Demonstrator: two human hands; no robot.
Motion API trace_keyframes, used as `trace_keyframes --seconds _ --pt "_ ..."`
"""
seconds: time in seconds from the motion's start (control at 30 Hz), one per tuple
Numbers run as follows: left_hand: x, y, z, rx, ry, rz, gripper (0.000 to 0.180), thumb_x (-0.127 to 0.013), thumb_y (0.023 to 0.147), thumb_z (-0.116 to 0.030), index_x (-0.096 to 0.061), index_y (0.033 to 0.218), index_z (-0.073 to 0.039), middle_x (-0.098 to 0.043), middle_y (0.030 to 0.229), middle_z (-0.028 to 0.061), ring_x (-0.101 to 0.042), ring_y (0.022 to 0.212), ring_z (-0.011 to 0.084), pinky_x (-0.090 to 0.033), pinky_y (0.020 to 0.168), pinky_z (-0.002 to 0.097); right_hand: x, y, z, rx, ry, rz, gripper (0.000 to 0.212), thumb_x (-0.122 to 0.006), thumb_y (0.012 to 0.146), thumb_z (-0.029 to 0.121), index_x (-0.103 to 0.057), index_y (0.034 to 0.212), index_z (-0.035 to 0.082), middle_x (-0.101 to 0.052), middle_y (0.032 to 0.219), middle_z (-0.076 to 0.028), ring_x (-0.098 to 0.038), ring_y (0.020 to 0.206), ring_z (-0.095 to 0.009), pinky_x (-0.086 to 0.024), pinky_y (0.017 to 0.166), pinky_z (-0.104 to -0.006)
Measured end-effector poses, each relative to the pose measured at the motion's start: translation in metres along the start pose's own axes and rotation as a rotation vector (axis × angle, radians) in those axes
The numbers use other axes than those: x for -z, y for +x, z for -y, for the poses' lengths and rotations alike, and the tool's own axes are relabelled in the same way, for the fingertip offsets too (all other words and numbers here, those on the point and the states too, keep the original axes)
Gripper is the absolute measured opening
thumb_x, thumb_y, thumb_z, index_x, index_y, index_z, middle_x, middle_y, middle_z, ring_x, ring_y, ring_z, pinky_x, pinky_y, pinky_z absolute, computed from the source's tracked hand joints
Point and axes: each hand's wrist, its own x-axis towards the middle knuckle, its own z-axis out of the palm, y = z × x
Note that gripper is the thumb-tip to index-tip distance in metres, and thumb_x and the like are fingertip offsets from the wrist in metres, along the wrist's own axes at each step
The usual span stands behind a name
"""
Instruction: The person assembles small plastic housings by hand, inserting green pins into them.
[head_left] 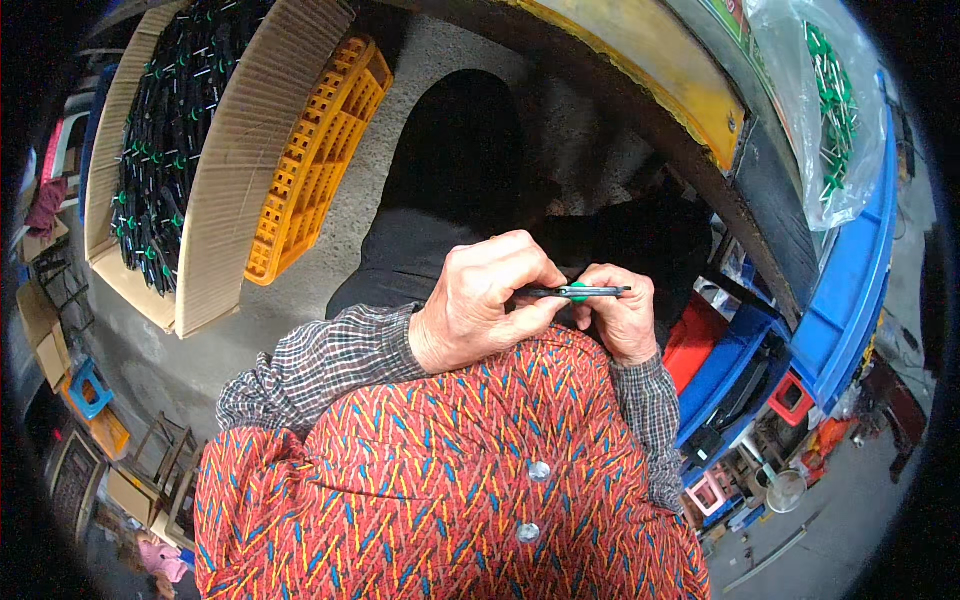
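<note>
Black and thin, the little rod [575, 292] has a green collar [578, 291] near its middle. Both hands hold it level, close above the red patterned shirt [450, 470]. The left hand [480, 300] has its fingers shut tight on one end, and the right hand [620, 315] pinches it at the green part. It looks light and stiff, maybe a bit slippery, so the ends seem best to grip. More rods like it fill a cardboard box [215, 200] up to the left, beside a yellow crate [315, 160].
</note>
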Motion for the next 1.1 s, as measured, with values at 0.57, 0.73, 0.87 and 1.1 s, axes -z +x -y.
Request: trace_keyframes --seconds 0.57,0.73,0.87,1.1 --pt "-0.004 0.002 0.0 -0.008 0.036 -0.021 0.017 -0.075 0.067 -0.003 -0.064 0.079 -0.001 -0.062 0.074 0.0089 -0.063 0.064 0.0196 -0.049 0.054 0.0284 0.001 0.0 -0.003 0.059 -0.031 -0.02 0.008 -0.069 0.08 0.0 -0.066 0.087 -0.003 -0.062 0.081 -0.008 -0.061 0.064 -0.013 -0.052 0.057 -0.0238" --pt "-0.004 0.002 0.001 0.0 0.037 -0.021 0.016 -0.075 0.066 -0.002 -0.064 0.078 -0.001 -0.063 0.074 0.009 -0.063 0.064 0.0201 -0.05 0.054 0.0286 0.003 0.0 -0.006 0.028 -0.011 -0.014 0.007 -0.068 0.083 0.002 -0.067 0.087 -0.003 -0.063 0.08 -0.008 -0.061 0.063 -0.013 -0.05 0.057 -0.0244" --pt "-0.005 0.003 0.002 -0.021 0.039 -0.031 0.016 -0.074 0.066 -0.002 -0.064 0.078 -0.001 -0.063 0.074 0.009 -0.063 0.064 0.0202 -0.05 0.054 0.0288 0.005 0.001 -0.008 0.032 -0.033 -0.007 0.009 -0.067 0.084 0.005 -0.067 0.088 -0.003 -0.063 0.08 -0.008 -0.06 0.062 -0.013 -0.049 0.056 -0.024" --pt "-0.005 0.003 0.003 -0.042 0.068 -0.029 0.017 -0.075 0.066 -0.001 -0.064 0.078 -0.001 -0.063 0.074 0.009 -0.063 0.064 0.0204 -0.05 0.054 0.0291 0.006 0.001 -0.009 0.029 -0.008 0.013 0.014 -0.066 0.087 0.011 -0.067 0.089 -0.003 -0.059 0.073 -0.005 -0.053 0.058 -0.009 -0.043 0.052 -0.0216"
